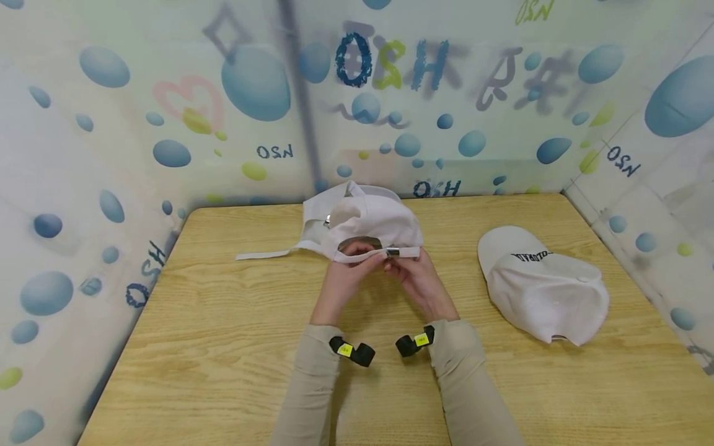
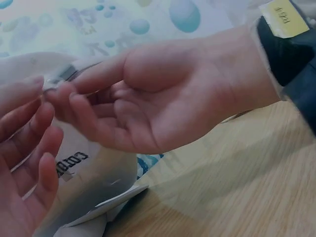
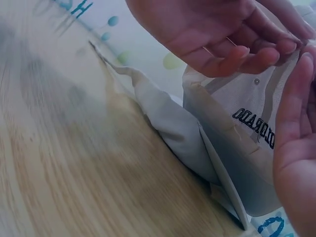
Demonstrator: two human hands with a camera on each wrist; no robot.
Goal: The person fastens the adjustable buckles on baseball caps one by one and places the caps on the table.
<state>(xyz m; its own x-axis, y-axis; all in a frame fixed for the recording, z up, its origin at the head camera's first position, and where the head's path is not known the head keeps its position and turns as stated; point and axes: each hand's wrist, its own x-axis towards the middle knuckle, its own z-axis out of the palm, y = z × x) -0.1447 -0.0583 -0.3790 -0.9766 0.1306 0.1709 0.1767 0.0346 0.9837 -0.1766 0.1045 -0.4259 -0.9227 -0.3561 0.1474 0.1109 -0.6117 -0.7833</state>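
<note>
Both hands hold a white baseball cap (image 1: pixel 387 217) near the back of the table, its rear opening and strap facing the wearer. The left hand (image 1: pixel 344 280) grips the lower band left of the metal buckle (image 1: pixel 393 252), with some fingers inside the opening. Just under the buckle, the right hand (image 1: pixel 423 284) pinches the strap, and its fingertips meet the left ones. Dark lettering (image 3: pixel 254 126) shows on white cap fabric in the right wrist view. A second white cap (image 1: pixel 315 207) lies directly behind, partly hidden, its loose strap (image 1: pixel 262 254) stretched out to the left.
A third white cap (image 1: pixel 543 282) with dark lettering lies on the right of the wooden table (image 1: pixel 223 347), brim toward the back. Printed wall panels (image 1: pixel 362 136) with blue spots rise along the table's back and sides. Black camera bands (image 1: pixel 351 351) sit at the wrists.
</note>
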